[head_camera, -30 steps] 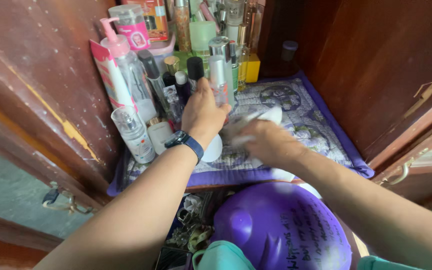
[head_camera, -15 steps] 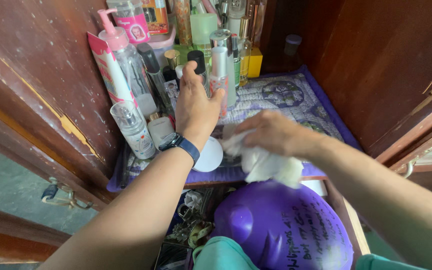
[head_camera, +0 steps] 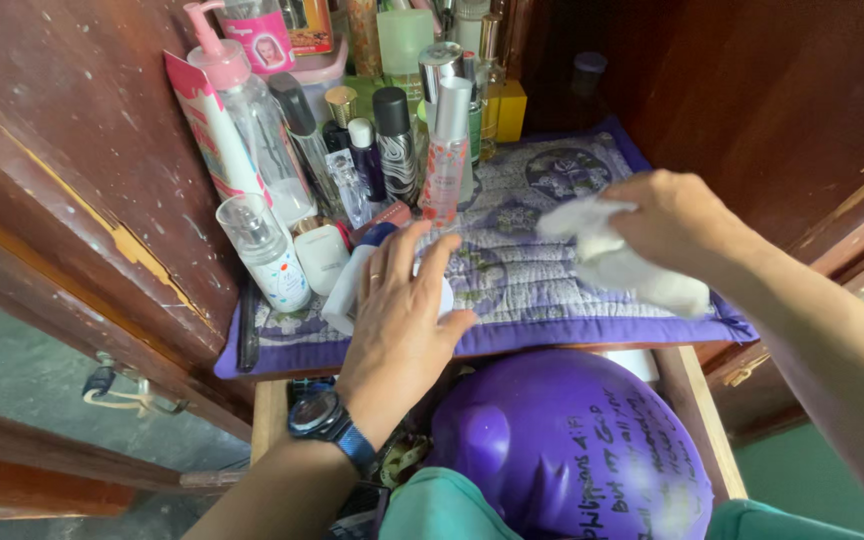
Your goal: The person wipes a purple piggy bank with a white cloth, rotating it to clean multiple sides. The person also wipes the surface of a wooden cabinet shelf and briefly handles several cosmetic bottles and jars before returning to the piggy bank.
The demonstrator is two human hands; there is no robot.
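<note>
A crumpled white cloth point(head_camera: 620, 258) is grasped by the right hand point(head_camera: 677, 222). A flat white container point(head_camera: 439, 297) on the purple quilted mat point(head_camera: 542, 285) is covered by the left hand point(head_camera: 402, 320), fingers released.

A wooden cupboard shelf point(head_camera: 592, 347) carries a purple-edged quilted mat point(head_camera: 542, 270); bottles point(head_camera: 392, 140), a small clear bottle point(head_camera: 264, 250) and a white tube point(head_camera: 350, 285) crowd its left.
</note>
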